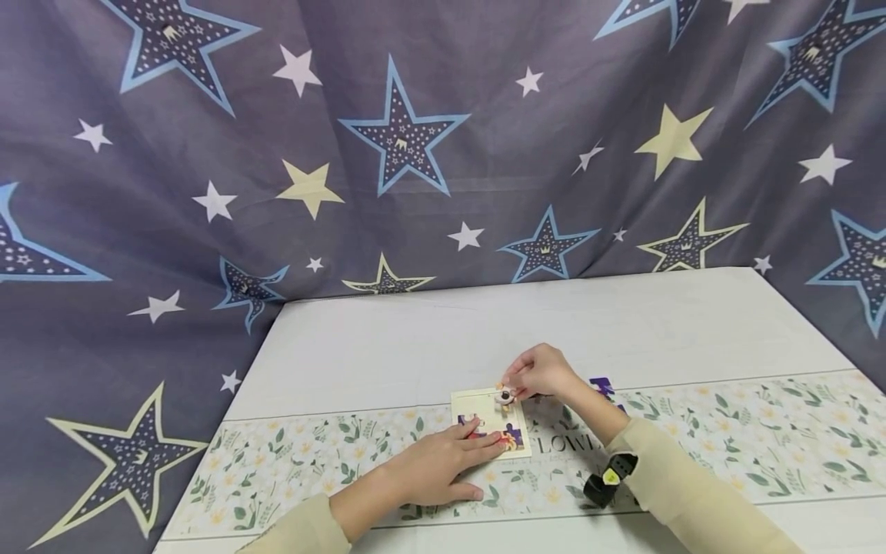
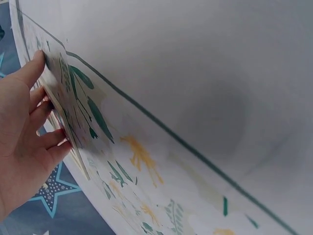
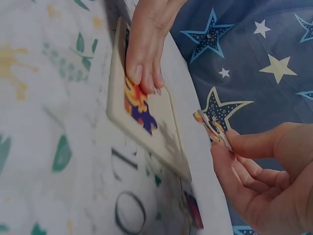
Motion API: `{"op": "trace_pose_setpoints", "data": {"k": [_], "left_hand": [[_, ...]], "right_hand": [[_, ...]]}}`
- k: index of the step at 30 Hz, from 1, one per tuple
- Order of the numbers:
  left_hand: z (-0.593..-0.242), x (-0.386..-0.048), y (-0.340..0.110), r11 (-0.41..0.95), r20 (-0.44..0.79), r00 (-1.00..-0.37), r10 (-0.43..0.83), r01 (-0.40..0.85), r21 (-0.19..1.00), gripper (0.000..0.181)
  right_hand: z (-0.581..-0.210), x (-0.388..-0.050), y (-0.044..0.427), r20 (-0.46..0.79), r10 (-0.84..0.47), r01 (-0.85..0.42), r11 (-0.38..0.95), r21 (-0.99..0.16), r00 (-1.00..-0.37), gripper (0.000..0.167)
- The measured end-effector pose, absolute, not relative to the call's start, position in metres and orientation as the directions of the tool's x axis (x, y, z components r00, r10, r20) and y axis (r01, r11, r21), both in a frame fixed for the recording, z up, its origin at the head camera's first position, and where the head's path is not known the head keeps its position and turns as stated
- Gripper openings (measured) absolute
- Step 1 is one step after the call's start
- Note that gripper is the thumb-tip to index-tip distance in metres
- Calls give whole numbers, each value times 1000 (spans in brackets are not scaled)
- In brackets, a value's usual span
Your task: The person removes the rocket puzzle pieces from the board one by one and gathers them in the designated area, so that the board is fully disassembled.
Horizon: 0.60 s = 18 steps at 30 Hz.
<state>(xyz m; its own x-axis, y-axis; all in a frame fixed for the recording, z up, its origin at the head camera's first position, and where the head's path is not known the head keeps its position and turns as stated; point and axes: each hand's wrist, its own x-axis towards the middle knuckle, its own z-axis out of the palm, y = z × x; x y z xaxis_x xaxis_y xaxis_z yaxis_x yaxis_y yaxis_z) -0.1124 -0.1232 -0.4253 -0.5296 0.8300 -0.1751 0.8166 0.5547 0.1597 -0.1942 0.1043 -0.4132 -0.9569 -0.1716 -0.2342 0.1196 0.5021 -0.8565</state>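
A cream puzzle board [image 1: 477,400] lies on the floral strip, with coloured pieces [image 3: 140,108] fitted along its near side. Fingers of my left hand [image 1: 438,465] rest extended across those pieces; in the left wrist view the left hand [image 2: 24,132] lies along the board's edge [image 2: 66,122]. My right hand [image 1: 543,371] pinches a loose puzzle piece [image 1: 504,396] above the far right part of the board. Seen from the right wrist, the right hand [image 3: 274,171] has the piece [image 3: 213,128] between thumb and index finger, tilted and clear of the board.
Purple puzzle pieces [image 1: 602,386] lie to the right of the board, partly behind my right forearm. A white table [image 1: 388,346] with a floral strip and printed lettering extends around it. A dark star-patterned curtain [image 1: 443,223] hangs behind and at the sides.
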Motion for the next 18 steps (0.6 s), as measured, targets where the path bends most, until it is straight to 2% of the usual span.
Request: {"op": "trace_pose_setpoints", "data": {"k": [9, 18], "left_hand": [[-425, -113, -123, 557, -178, -531, 829, 812, 171, 65], [-423, -112, -123, 570, -199, -538, 819, 800, 186, 64]], "right_hand": [[-415, -190, 125, -266, -159, 147, 524, -839, -951, 11], [-423, -186, 149, -262, -160, 123, 585, -802, -952, 10]]}}
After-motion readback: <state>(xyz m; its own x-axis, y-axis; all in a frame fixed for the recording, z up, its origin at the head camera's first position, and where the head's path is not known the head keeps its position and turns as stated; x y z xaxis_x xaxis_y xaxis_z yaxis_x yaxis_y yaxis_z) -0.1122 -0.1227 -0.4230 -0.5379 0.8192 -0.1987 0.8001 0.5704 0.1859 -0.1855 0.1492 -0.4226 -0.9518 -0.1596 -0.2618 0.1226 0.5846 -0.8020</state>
